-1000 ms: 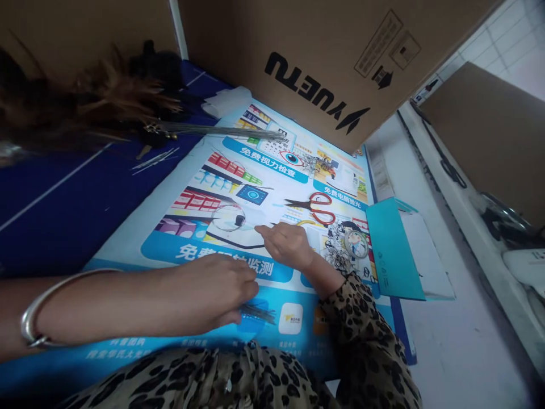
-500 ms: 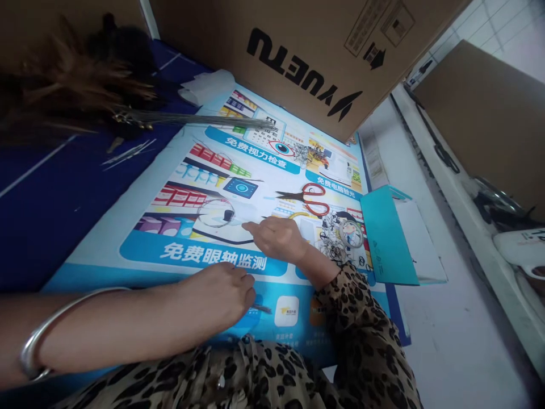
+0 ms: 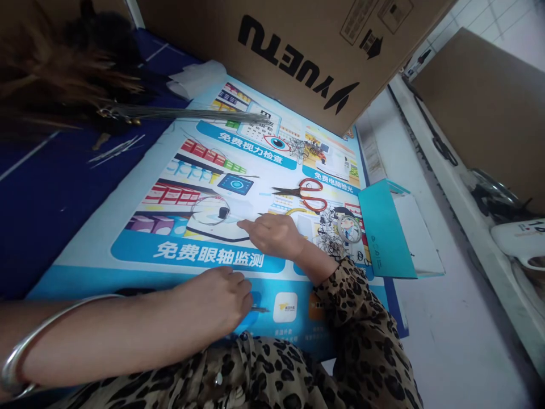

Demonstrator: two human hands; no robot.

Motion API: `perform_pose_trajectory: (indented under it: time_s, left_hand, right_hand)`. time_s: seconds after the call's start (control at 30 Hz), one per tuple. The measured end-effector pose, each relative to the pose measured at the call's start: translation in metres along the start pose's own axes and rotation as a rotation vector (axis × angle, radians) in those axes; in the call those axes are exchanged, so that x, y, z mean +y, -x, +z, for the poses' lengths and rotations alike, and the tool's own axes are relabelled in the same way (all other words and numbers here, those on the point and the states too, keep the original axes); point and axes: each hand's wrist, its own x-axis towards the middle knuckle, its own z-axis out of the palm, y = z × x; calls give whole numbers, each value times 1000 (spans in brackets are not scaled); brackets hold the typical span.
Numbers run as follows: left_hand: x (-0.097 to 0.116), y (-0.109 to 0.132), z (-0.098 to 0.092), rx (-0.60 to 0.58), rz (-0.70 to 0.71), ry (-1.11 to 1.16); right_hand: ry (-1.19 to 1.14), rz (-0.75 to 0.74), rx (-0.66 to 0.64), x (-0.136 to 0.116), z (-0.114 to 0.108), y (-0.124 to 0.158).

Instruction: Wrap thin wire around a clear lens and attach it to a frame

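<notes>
My left hand point(image 3: 217, 301) rests on the printed poster point(image 3: 128, 227) near the front edge, fingers curled round a small bundle of thin dark wires point(image 3: 258, 309) that sticks out to the right. My right hand point(image 3: 272, 233) lies a little farther away, loosely closed, its index finger stretched left and pressing the poster beside a round clear lid point(image 3: 209, 209). Whether anything is pinched under that finger is too small to tell. Red-handled scissors point(image 3: 307, 194) lie just beyond the right hand.
A pile of small dark rings and a tape roll point(image 3: 347, 230) lie right of my hand. A teal paper bag point(image 3: 383, 233) lies at the poster's right edge. A long wire bundle point(image 3: 191, 115) and feathers point(image 3: 63, 74) are at the back left, a cardboard box point(image 3: 298, 51) behind.
My left hand has slid back toward me, so less of the wire bundle shows. The right hand stays put with its finger on the poster. The view has tilted slightly.
</notes>
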Motion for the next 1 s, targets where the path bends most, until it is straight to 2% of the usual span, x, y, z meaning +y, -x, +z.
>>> perform_pose_trajectory:
  time_s: [0.3,0.43,0.57,0.63,0.73,0.8,0.9,1.0]
  left_hand:
    - [-4,7,25,93,-51,-23]
    - [-13,13,20,59,-56,97]
    - [-37,19,1,-23,-170,471]
    - [-50,20,-4,-17,-229,720]
    - [-67,20,-1,84,-341,1095]
    - [-75,20,5,200,-424,1311]
    - [-80,19,15,336,-490,1571]
    - [-79,19,19,379,-546,1766]
  right_hand:
    - [18,-13,-19,-1,-1,-1]
    - [21,-15,-26,-1,1,0]
    - [13,-35,52,0,1,0]
    - [-14,-40,91,-1,-2,0]
    - [-112,-24,141,-5,-11,-4]
    - [-174,25,175,-9,-17,-7]
    - [-375,180,188,-15,-27,-12]
    - [-668,359,99,-18,-37,-18]
